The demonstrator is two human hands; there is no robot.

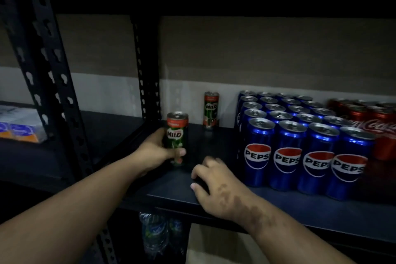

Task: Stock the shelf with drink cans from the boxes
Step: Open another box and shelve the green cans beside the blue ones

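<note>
**Milo can in hand at the shelf's left end**

Milo can (177, 138), green with a red band at the top, stands upright at the left end of the shelf (214, 191), near the black slotted upright (147, 70). Whether its base is fully seated on the board cannot be told in the dim light. The left hand (153, 152) has its grip closed round the can's lower half, thumb across the front below the label, forearm reaching in from the lower left.

A second Milo can (211, 110) stands alone further back, against the rear wall and apart from the held one. To the right, the Pepsi cans (300, 152) stand in ranked rows, with red Coca-Cola cans (381, 130) beyond them.

Step in hand, by my judgement: placing a Milo can to begin a block in the open bay between the upright and the Pepsi rows. The bay is largely unfilled, so stocking of this product appears to be at an early stage.

The right hand (214, 184) rests near the shelf's front edge, knuckles up and fingers curled downward; it appears to hold nothing, but the palm side is hidden, so its grip cannot be confirmed.

Next move calls for setting the can flat, lining it up with the rear can, and releasing without tipping it; the slim can is likely to topple easily.
</note>
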